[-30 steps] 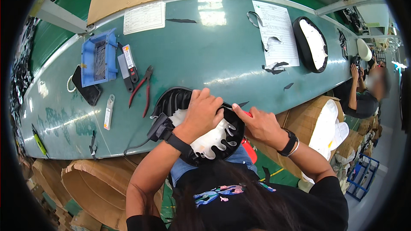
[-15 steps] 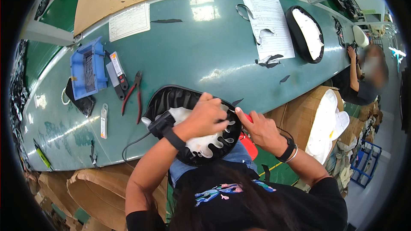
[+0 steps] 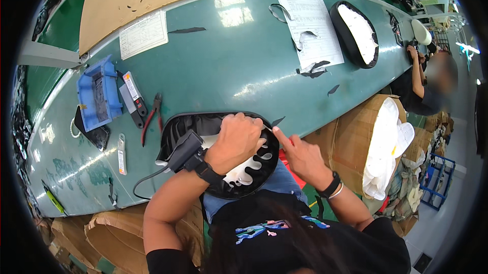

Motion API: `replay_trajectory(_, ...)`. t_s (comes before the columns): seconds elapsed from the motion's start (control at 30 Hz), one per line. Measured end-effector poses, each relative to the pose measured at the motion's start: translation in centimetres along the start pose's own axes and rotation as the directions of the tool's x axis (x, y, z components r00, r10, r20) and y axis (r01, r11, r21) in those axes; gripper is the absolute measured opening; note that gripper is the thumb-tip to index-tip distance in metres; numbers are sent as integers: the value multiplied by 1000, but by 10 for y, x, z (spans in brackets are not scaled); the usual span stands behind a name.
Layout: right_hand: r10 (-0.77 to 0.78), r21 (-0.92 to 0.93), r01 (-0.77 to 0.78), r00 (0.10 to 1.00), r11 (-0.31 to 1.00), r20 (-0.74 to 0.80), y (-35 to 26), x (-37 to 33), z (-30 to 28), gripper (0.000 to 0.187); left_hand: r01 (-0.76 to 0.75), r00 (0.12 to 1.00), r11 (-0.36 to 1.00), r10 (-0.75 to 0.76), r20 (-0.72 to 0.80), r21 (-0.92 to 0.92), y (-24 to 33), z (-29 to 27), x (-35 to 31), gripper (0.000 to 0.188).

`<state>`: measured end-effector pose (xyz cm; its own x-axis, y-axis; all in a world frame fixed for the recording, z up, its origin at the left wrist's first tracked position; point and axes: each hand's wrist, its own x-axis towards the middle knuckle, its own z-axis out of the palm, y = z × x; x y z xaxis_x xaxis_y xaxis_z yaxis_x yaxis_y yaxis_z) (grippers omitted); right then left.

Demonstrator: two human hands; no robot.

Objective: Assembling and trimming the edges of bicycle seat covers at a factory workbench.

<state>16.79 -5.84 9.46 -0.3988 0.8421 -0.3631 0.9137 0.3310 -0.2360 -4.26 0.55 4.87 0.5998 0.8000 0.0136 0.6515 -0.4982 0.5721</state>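
Note:
A rounded, seat-shaped piece with a black cover lies tilted at the table's front edge, partly over my lap. Its white inner panel has a scalloped edge. My left hand is closed over its far side; whatever the fingers grip is hidden. At the right rim is my right hand, its index finger extended along the edge. The other fingers are curled round a small red-handled tool, mostly hidden. A black scrap sits by the rim.
Red-handled pliers, a utility knife and a blue bin lie left. Farther right are paper sheets and another black-and-white seat piece. A cardboard box stands right; a co-worker sits beyond.
My left hand has turned and closed more tightly near the far rim. The right hand stays at the right rim, its index finger straighter. The whole view has shifted slightly.

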Motion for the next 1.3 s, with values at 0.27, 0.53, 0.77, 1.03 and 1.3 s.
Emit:
replay_trajectory(0.27, 225, 65, -223, 974, 973, -24, -20, -25, 32, 62, -178, 902, 196, -360, -240, -964, -44, 9, -4, 14)
replay_trajectory(0.53, 154, 31, -152, 984, 988, -91, -3, -1, 9, 60, 43, 993, 997, -50, -107, -69, -1, 2, 22, 13)
replay_trajectory(0.77, 164, 83, -153, 977, 985, -134, -23, -14, 30, 63, -208, 978, 828, 182, -103, -520, -27, 25, 29, 23)
replay_trajectory(1.03, 291, 203, -260, 946, 944, -142, -50, -38, 45, 64, -70, 969, -1, -238, -68, -998, -60, -22, 18, 30)
replay_trajectory(1.3, -160, -133, 155, 987, 979, -32, 41, 56, -20, 56, 484, 844, 872, -487, 223, 71, -56, -80, -56, 29)
